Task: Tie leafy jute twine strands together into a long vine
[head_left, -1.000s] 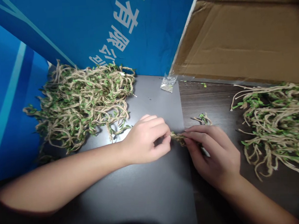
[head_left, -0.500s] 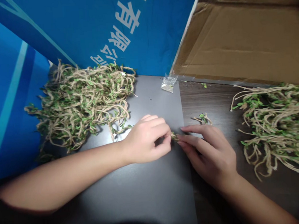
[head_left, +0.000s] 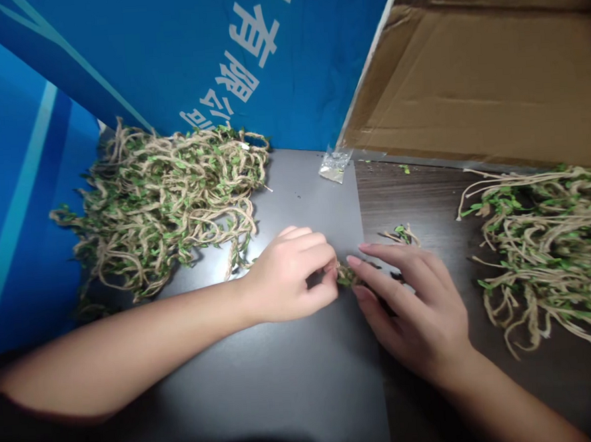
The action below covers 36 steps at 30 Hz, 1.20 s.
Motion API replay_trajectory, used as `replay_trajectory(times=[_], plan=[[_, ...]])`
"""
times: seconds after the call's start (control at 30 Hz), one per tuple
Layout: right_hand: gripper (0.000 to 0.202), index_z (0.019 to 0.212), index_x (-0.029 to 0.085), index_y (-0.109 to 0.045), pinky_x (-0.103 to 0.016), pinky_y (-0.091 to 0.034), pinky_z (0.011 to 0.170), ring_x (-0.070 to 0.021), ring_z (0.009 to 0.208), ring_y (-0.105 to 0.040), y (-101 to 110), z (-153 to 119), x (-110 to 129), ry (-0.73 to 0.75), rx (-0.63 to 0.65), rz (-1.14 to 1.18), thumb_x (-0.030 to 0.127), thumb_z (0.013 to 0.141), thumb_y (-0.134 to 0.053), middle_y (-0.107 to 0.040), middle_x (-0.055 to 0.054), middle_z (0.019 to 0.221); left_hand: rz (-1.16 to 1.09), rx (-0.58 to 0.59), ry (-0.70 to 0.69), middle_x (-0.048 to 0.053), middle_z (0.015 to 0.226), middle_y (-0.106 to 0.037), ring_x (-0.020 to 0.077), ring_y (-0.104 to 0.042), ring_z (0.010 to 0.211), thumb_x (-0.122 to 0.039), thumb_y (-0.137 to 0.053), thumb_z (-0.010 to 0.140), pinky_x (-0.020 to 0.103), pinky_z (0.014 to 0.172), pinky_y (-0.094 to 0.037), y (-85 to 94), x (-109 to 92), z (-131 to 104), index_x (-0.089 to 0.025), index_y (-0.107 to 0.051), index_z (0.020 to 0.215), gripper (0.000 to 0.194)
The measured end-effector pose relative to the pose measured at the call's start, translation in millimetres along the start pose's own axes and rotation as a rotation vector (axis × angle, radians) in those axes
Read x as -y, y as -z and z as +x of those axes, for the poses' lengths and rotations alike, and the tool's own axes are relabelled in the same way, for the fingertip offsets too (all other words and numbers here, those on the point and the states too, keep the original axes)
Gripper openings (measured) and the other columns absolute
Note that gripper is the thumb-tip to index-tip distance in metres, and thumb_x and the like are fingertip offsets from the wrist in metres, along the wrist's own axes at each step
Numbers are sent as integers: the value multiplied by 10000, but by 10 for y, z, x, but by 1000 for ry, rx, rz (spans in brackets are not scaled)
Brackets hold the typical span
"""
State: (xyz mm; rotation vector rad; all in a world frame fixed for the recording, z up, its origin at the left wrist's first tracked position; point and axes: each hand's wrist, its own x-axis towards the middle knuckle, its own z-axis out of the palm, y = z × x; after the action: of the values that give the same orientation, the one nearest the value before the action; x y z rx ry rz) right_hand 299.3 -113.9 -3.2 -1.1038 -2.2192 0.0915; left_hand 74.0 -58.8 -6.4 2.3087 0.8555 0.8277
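My left hand (head_left: 299, 274) is pinched closed on one end of a leafy twine (head_left: 347, 276), a short braided-looking cord with small green leaves. Much of that twine is hidden beneath my right hand (head_left: 415, 307). The right fingers are spread, with thumb and index fingertip apart on either side of the cord; whether they touch it is hard to see. Just beyond the right fingers lies a small loose twine piece (head_left: 401, 233) with green leaves and cut ends.
A big tangled heap of leafy twine (head_left: 174, 202) lies left, against a blue printed panel (head_left: 175, 55). More leafy strands (head_left: 547, 245) are piled at right, in front of a cardboard sheet (head_left: 492, 82). A small clear plastic bag (head_left: 334, 166) sits at the back of the grey mat (head_left: 285, 381).
My right thumb and index finger have parted from their pinch, showing more of the leafy twine between them. My left hand has stayed in place, still pinching its end.
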Motion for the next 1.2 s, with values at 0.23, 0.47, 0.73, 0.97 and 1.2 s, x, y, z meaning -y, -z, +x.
replay_trajectory(times=[0.23,0.47,0.73,0.97,1.2], plan=[[576,1424,214,-627,-590,-497,1106,-322,1262,-599,-11,-16,57,58,23,-18,169,877,-800,-610,-157,1471,19,5,-7,-5,714,-566,145,-474,700,-135,-614,863,325,710,-390,3,2,5,-162,-587,764,106],[319,1218,205,-729,-535,-490,1131,-270,1209,-652,3,2,53,44,6,-95,157,909,-790,-718,-107,1343,-4,15,-18,-1,704,-571,141,-496,694,-127,-599,893,321,726,-406,-7,-2,8,-150,-622,776,122],[147,1035,184,-694,-494,-541,1012,-246,1015,-697,8,4,-2,-75,-31,-122,148,915,-771,-764,-90,1150,-1,24,4,6,712,-599,144,-510,701,-121,-598,876,320,727,-404,1,-18,9,-148,-642,774,114],[125,984,189,-654,-500,-536,941,-283,993,-700,23,-23,-69,-179,-122,-158,129,912,-736,-768,-88,1110,3,22,1,3,721,-599,140,-500,709,-110,-603,839,317,731,-404,2,-9,2,-152,-626,764,89],[261,1134,169,-681,-543,-533,1008,-305,1057,-696,61,0,-58,-158,-133,-141,106,887,-740,-754,-139,1191,6,25,10,2,711,-588,142,-502,706,-110,-594,843,319,732,-416,7,-14,8,-154,-623,753,104]])
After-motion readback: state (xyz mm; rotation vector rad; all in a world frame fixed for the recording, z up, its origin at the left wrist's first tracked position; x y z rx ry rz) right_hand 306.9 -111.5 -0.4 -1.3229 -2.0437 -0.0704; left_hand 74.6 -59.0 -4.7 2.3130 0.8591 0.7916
